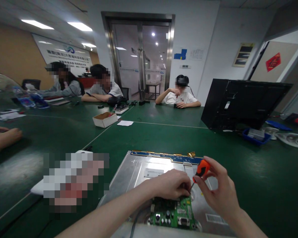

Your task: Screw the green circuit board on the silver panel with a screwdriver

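Observation:
My right hand (222, 188) grips a short screwdriver (202, 168) with an orange and black handle, tilted so its shaft points down and left. The shaft's tip reaches the upper right corner of a green circuit board (172, 211). My left hand (172, 183) is closed beside that tip, fingers pinched together over the board's upper edge; what they hold, if anything, is hidden. Beneath both hands lies a silvery metal display panel (132, 172), with a blue circuit strip (161, 156) along its far edge.
A black monitor (240, 102) stands at the right near a blue tray (254, 140) of parts. A small open box (105, 122) sits mid-table. A blurred-out item (74, 178) is to my left. Several people sit around the green table (149, 135); one person's hand (11, 135) rests at far left.

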{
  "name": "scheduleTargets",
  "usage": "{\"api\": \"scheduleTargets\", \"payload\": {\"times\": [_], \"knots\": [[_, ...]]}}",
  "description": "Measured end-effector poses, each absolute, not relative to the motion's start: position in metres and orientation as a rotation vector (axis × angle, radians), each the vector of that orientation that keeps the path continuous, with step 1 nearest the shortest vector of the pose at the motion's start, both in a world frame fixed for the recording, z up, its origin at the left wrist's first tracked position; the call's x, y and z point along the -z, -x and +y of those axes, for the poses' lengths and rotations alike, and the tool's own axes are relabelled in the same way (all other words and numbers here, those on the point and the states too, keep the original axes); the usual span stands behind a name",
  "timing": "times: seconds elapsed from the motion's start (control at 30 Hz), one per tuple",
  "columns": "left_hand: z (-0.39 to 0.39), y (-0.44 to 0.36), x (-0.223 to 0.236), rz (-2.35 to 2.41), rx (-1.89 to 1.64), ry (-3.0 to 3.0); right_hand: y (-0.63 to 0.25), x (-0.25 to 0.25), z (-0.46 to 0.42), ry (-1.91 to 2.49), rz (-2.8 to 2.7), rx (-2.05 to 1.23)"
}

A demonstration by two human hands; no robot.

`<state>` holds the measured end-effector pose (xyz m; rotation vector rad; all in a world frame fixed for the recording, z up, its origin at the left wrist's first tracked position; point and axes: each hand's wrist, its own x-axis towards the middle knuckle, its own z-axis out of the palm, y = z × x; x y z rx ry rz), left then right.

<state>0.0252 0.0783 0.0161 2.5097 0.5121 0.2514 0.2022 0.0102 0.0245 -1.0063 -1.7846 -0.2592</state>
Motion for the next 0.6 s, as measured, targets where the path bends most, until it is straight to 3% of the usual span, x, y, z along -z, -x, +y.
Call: {"api": "scheduleTargets", "payload": {"times": [0.6], "knots": [[0.0784, -0.0248, -0.0148, 0.541, -0.256, -2.493, -0.2011, -0.0179, 0.0115, 0.974, -1.765, 0.249]]}}
